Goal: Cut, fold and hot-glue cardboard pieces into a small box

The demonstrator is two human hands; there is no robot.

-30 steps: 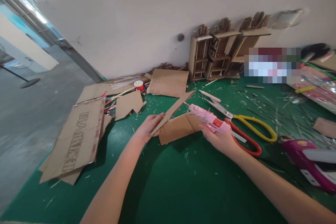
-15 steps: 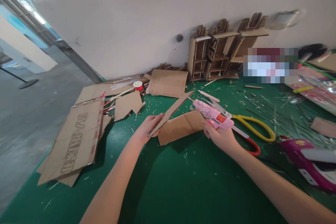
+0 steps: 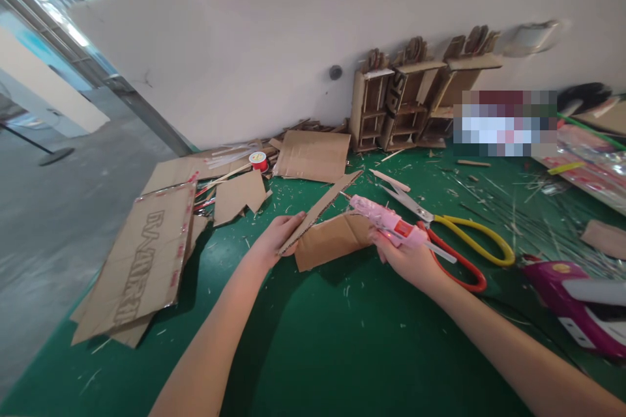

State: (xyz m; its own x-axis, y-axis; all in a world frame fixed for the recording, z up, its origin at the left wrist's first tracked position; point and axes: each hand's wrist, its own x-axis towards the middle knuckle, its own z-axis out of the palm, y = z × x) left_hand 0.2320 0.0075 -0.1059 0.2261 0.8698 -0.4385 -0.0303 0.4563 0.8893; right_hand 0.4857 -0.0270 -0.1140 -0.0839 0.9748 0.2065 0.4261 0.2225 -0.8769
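Our bare left forearm (image 3: 215, 329) slanting forward and inward, our left hand (image 3: 274, 240) pinching, our bare right forearm (image 3: 513, 345) angling in from lower right, our right hand (image 3: 405, 257) curled in a grip

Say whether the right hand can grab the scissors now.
Likely not without freeing it: the right hand holds the glue gun, though the scissors lie close by, yellow handle uncovered.

Pink glue gun (image 3: 382, 214) tilted, nozzle (image 3: 346, 196) just beside corrugated edge of brown cardboard (image 3: 320, 210), held aslant.
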